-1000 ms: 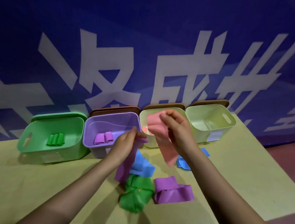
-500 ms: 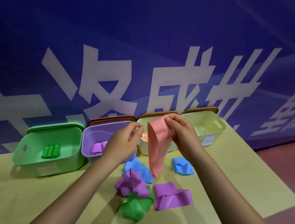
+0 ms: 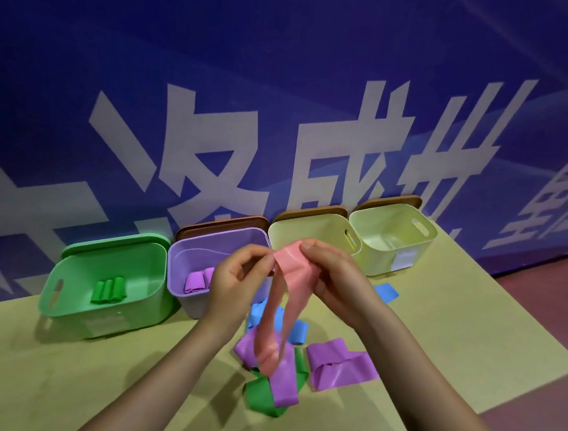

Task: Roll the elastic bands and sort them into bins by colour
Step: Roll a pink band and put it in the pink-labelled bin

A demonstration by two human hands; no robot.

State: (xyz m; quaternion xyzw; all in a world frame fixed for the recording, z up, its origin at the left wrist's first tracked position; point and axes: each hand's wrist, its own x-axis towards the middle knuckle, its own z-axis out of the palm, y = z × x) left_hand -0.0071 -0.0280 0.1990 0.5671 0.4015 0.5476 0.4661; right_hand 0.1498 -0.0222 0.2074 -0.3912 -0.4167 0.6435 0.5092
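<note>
I see bare yellow tabletop (image 3: 454,333) open to my right. Ahead, four bins block the wall side: green bin (image 3: 104,289), purple bin (image 3: 196,259), cream bin (image 3: 308,231), pale green bin (image 3: 390,238). Loose bands (image 3: 338,364) clutter the centre.

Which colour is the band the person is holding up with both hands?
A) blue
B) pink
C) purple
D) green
B: the pink band is pinched at its top by the left hand and the right hand, and hangs down over the loose green, blue and purple bands on the table.
</note>
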